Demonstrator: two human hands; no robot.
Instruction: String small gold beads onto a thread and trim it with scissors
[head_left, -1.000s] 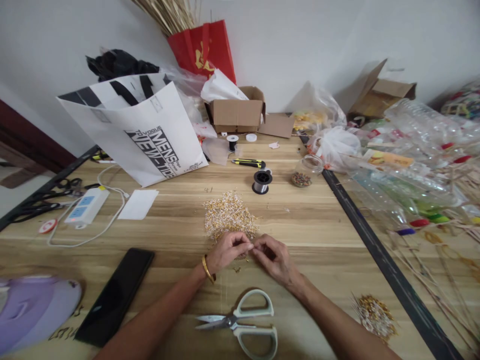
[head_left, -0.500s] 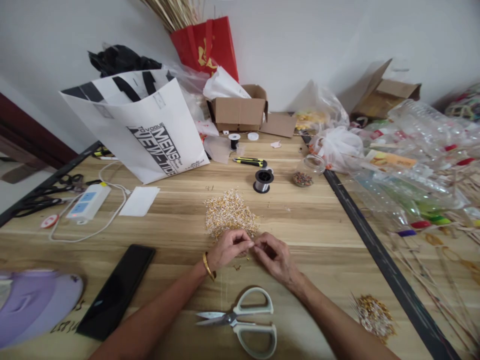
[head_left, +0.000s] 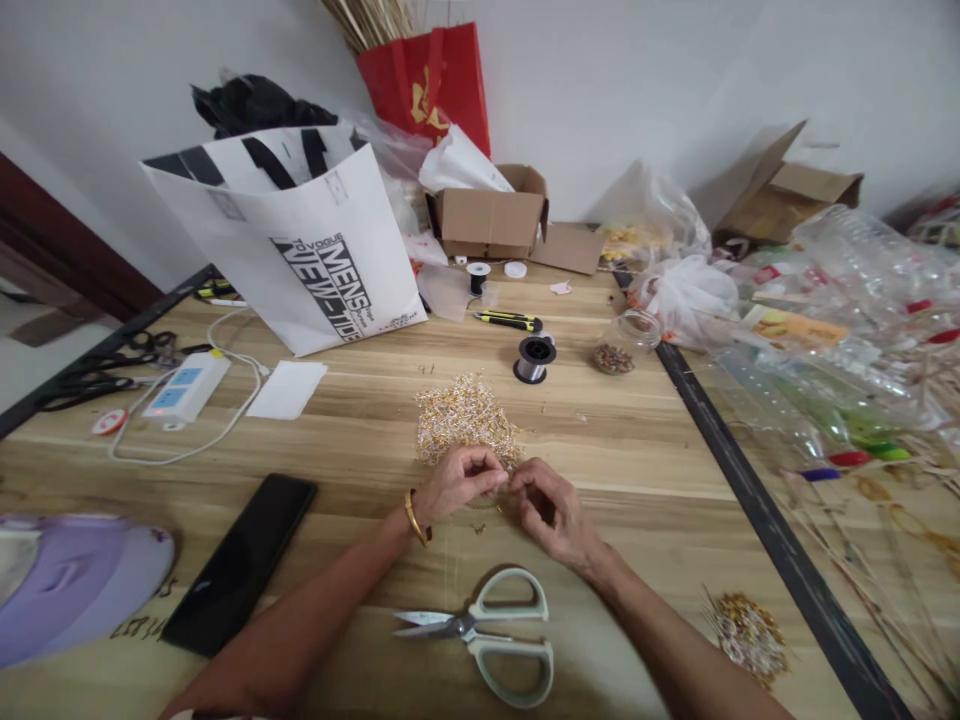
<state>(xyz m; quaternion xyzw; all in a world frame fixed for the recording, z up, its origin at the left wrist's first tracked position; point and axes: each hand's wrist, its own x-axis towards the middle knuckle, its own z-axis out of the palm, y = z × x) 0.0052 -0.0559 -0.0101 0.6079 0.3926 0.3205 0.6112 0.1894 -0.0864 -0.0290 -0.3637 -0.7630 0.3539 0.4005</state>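
My left hand (head_left: 463,480), with a gold bangle (head_left: 417,518) at the wrist, is closed in a pinch at the near edge of a pile of gold and clear beaded pieces (head_left: 469,415). Beside it, my right hand (head_left: 553,508) is also pinched, its fingertips almost meeting the left ones. Whatever lies between the fingertips is too small to make out. A few gold bits (head_left: 478,529) rest on the wood just below the hands. Nearer to me lie scissors (head_left: 472,628) with pale handles, blades apart and pointing left.
A wire spool (head_left: 535,360), a utility knife (head_left: 508,321) and a jar of beads (head_left: 615,357) stand beyond the pile. A phone (head_left: 241,565) and a power strip (head_left: 186,388) are on the left. At right lie plastic bottles (head_left: 847,380) and a second beaded pile (head_left: 750,635).
The whole view has shifted slightly, so the far objects sit a little more to the right. My hands stay together in front of the pile, fingertips moving only slightly.
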